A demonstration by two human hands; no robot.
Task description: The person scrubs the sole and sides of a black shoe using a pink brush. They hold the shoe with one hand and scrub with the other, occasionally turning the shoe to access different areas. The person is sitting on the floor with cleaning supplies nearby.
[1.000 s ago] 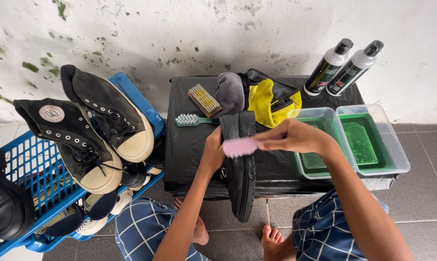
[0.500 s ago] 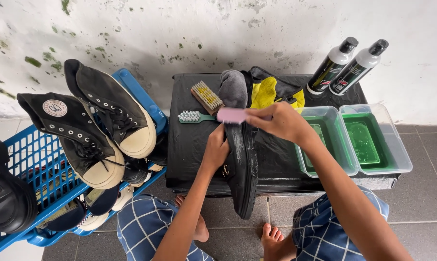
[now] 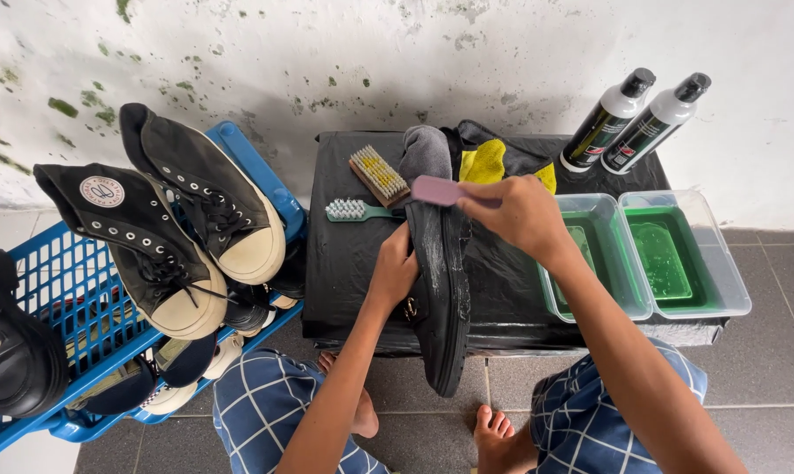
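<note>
The left hand (image 3: pixel 395 268) clamps the side of a black leather shoe (image 3: pixel 441 290), which stands on edge between both hands with its ridged rubber sole turned right and its heel overhanging the table (image 3: pixel 344 263) edge. The right hand (image 3: pixel 520 215) closes around a pink plastic brush (image 3: pixel 436 190) laid on the shoe's far end. Wet, smooth leather may slide in that grip, and a hard stroke could tip the shoe off the edge. Just right of the right hand, two clear tubs (image 3: pixel 643 254) hold green liquid; a swinging elbow might slosh them. Beyond the hands lie a wooden brush (image 3: pixel 377 174), a teal toothbrush (image 3: pixel 355 211) and soft yellow cloth (image 3: pixel 489 162).
</note>
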